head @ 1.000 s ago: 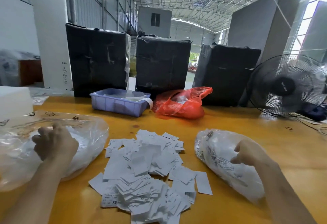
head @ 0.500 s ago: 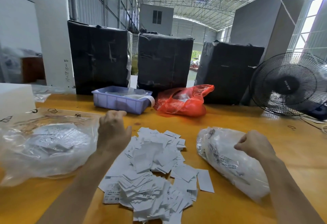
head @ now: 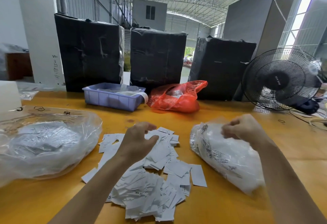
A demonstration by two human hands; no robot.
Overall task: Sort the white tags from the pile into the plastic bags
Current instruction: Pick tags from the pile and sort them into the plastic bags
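Two hands up in head view, only cam I've got. Using the tag pile as my landmark, mid-table on the yellow table.

Left hand sits over the far half of the pile, fingers curved down in a loose claw, thumb spread out. I can't tell if it touches or pinches any tag; nothing visibly held. I read it as relaxed, not gripping.

Right hand is right of the pile, at the far top end of the right bag. Fingers curled in, pinching the bag's plastic as far as I can see; fingertips partly hidden.

Right bag lies just beside the pile's right edge, packed with white, black print on the film. Left bag lies left of the pile, just beside it, clear, bulging, tags showing through.

Pile is loose, tags overlapping; some show size print, "XS" readable near the front. One tag lies flat at the pile's right edge.

Beyond the pile: blue tray, red bag just right of it, three black boxes behind those. Fan far right of the pile.
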